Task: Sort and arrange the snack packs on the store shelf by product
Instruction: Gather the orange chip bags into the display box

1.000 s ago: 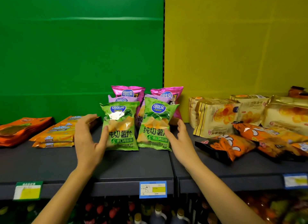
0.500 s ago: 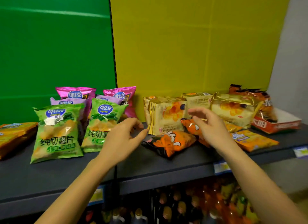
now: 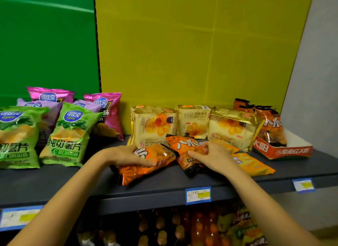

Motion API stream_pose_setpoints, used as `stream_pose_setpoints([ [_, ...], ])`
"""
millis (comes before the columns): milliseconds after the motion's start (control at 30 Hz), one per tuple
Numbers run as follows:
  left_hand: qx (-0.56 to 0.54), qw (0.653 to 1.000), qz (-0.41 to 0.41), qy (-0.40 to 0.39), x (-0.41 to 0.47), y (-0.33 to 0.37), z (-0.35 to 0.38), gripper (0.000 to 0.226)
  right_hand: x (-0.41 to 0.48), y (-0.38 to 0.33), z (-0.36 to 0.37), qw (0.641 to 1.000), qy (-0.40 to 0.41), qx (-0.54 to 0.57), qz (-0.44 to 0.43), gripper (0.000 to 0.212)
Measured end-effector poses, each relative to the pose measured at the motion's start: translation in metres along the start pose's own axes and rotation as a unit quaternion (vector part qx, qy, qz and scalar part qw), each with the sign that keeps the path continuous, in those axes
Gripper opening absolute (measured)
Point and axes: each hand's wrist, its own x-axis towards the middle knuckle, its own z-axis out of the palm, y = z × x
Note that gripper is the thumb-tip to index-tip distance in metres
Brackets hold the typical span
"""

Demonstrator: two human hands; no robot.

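Near the shelf's front edge (image 3: pixel 164 189), the left hand (image 3: pixel 126 155) grips one orange snack pack (image 3: pixel 146 165) and the right hand (image 3: pixel 212 157) pinches another orange pack (image 3: pixel 184 145), bare shelf lying to their left.

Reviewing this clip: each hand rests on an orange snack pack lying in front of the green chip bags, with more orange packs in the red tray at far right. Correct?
Not quite. The head view shows the left hand and right hand on orange snack packs lying in front of the croissant packs, not the green chip bags. More orange packs do sit in the red tray.
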Motion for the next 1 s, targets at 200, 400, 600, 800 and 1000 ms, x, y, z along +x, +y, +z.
stream_pose_setpoints([
  [200, -0.069, 0.998, 0.002, -0.009, -0.017, -0.024, 0.000, 0.086, 0.007, 0.003, 0.000, 0.993, -0.117, 0.024, 0.016, 0.076],
  [400, -0.082, 0.995, 0.032, 0.049, -0.024, -0.031, 0.002, 0.077, 0.010, -0.006, 0.002, 0.989, -0.138, 0.051, 0.013, 0.058],
  [600, -0.010, 0.987, 0.079, 0.139, -0.034, -0.030, 0.002, 0.095, -0.001, -0.007, -0.008, 0.988, -0.111, 0.105, -0.013, 0.036],
  [800, 0.186, 0.903, 0.180, 0.342, -0.044, -0.005, -0.009, 0.076, -0.019, 0.013, -0.027, 0.967, -0.002, 0.255, -0.004, 0.072],
  [1000, 0.177, 0.860, 0.222, 0.423, -0.041, 0.056, -0.019, 0.081, -0.025, 0.060, -0.064, 0.941, 0.062, 0.332, -0.007, 0.059],
])
